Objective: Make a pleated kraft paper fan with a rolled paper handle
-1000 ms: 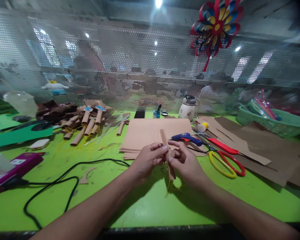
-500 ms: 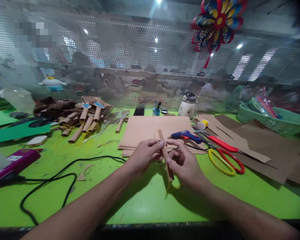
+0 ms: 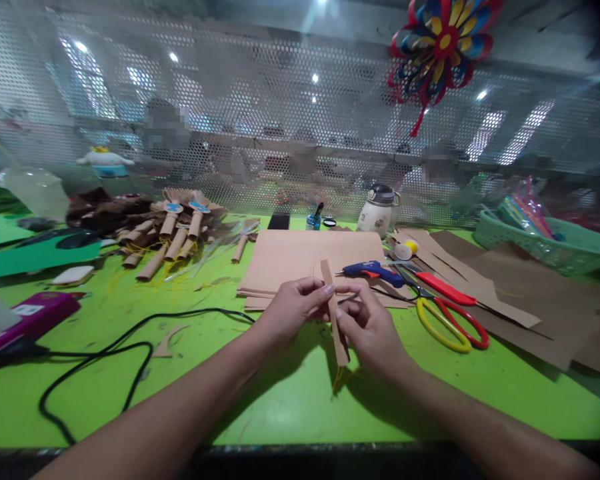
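A narrow strip of brown kraft paper (image 3: pixel 339 341), which looks folded or rolled lengthwise, is held between both hands above the green table. My left hand (image 3: pixel 296 308) pinches its upper part between thumb and fingers. On its right side my right hand (image 3: pixel 367 325) is closed, with the thumb pressed along the strip's edge. Yellow thread (image 3: pixel 337 380) hangs from the lower end. Just behind the hands lies a stack of brown paper sheets (image 3: pixel 315 250), with a blue glue gun (image 3: pixel 373 271) on its right part.
Scissors (image 3: pixel 453 323) with red and yellow handles and cut brown paper (image 3: pixel 540 287) lie to the right, near a green basket (image 3: pixel 570 240). Rolled paper tubes (image 3: pixel 175 243) are piled back left. A black cable (image 3: pixel 145 323) crosses the left side from a purple power strip (image 3: pixel 30 323).
The paper strip has turned slightly, showing more of its flat face near the lower end. Both hands keep their hold with small finger shifts, and the camera view has moved a little.
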Tool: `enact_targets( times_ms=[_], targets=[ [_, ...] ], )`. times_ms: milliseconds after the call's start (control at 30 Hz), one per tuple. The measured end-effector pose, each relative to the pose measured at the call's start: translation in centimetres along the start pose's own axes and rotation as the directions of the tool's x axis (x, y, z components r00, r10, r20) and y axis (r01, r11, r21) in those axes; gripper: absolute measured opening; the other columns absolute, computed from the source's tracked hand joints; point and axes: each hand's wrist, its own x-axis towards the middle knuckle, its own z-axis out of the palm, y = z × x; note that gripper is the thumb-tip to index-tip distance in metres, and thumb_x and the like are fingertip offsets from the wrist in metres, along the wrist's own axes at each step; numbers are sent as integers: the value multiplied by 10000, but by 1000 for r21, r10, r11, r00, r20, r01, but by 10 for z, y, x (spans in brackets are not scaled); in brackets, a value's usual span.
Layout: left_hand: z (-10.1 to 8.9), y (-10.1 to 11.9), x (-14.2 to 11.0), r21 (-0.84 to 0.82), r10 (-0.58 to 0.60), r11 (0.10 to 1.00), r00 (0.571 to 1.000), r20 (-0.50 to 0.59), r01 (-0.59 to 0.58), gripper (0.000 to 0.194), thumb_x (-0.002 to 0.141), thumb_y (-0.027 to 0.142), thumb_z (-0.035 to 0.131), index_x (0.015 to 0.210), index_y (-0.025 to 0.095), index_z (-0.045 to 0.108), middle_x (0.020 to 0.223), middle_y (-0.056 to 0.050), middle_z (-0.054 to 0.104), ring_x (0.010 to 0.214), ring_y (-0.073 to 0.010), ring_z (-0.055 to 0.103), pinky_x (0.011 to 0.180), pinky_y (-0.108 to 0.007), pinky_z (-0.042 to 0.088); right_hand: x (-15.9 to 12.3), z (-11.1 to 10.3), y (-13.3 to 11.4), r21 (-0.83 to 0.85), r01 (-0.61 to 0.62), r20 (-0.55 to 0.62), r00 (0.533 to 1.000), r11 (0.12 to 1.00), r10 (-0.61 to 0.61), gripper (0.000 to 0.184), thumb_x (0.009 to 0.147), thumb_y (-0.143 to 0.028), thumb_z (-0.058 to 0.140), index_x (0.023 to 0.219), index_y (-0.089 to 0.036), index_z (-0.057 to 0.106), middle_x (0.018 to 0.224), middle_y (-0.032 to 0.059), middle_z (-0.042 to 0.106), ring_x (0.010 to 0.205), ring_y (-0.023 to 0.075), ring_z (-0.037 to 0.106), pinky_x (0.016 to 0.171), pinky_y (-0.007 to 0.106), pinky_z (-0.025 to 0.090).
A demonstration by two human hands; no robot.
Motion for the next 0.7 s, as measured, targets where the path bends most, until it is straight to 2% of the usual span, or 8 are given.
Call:
enact_targets(
  times_ms=[167, 367, 533, 700],
  targets=[
    [0, -1, 0, 11, -57, 998, 998, 8, 57, 247, 680, 339, 795, 673, 120, 680, 652, -45, 626, 623, -132, 568, 642, -261, 453, 3, -2, 3, -32, -52, -34, 998, 998, 51, 267, 817, -313, 612, 1011, -201, 466, 537, -108, 467, 436, 83, 414, 431, 198, 344],
    [0, -3, -1, 5, -99, 995, 995, 23, 99, 274, 636, 266, 827, 842, 118, 725, 826, -106, 702, 750, -183, 645, 720, -300, 497, 6, -4, 4, -71, -52, -59, 997, 996, 48, 265, 785, -262, 618, 1002, -205, 478, 520, -120, 451, 417, 83, 428, 431, 201, 368],
    [3, 0, -1, 23, -120, 992, 992, -28, 120, 181, 614, 192, 805, 759, 118, 727, 786, -108, 709, 721, -190, 647, 726, -320, 504, 7, -3, 5, -76, -59, -62, 997, 995, 54, 297, 780, -278, 624, 1030, -189, 490, 536, -107, 470, 457, 95, 455, 457, 211, 381],
    [0, 2, -1, 28, -105, 994, 994, -16, 106, 91, 665, 153, 705, 744, 121, 735, 744, -94, 693, 704, -169, 626, 731, -299, 492, 9, -5, 5, -24, -54, -36, 998, 998, 53, 327, 807, -355, 642, 1042, -175, 502, 520, -118, 422, 450, 84, 401, 456, 206, 338]
  ],
)
